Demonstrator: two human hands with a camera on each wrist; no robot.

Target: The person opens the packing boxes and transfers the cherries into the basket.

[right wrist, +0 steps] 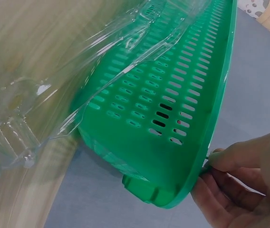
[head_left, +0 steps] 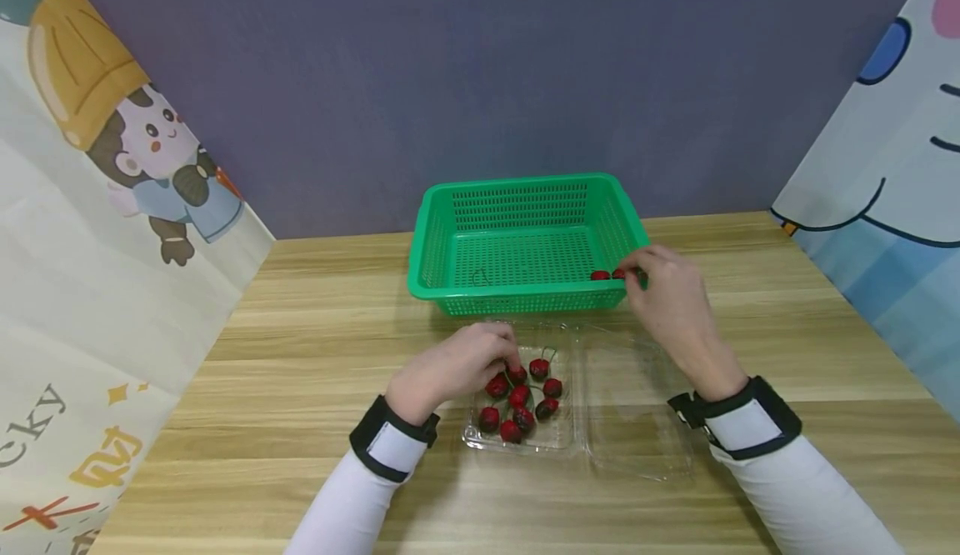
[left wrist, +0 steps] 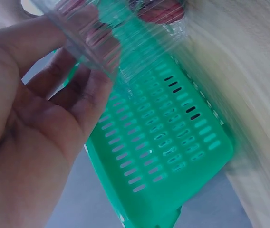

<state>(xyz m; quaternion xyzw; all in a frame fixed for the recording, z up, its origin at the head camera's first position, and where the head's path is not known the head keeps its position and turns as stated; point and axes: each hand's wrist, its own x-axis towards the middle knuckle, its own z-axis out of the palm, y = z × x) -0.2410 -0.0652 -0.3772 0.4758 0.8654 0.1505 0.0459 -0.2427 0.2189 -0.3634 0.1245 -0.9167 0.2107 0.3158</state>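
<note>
In the head view my left hand (head_left: 461, 367) reaches into the left half of a clear plastic clamshell box (head_left: 558, 442), fingertips curled down at a dark red cherry (head_left: 516, 375). Several more cherries (head_left: 522, 419) with thin stems lie around it. My right hand (head_left: 671, 301) is at the front right corner of the green basket (head_left: 525, 298). In the right wrist view its thumb and forefinger pinch a thin green stem (right wrist: 208, 161) by the rim. Beside those fingertips, red cherries (head_left: 600, 275) show inside the basket. The left wrist view has the left fingers (left wrist: 94, 90) partly behind clear plastic.
The box's transparent lid (head_left: 633, 405) lies flat to the right of its filled half. Curved stems (head_left: 480, 277) show in the basket's left part. Behind the wooden table (head_left: 300, 355) rises a dark grey-blue wall (head_left: 487, 63), with printed cartoon sheets at both sides.
</note>
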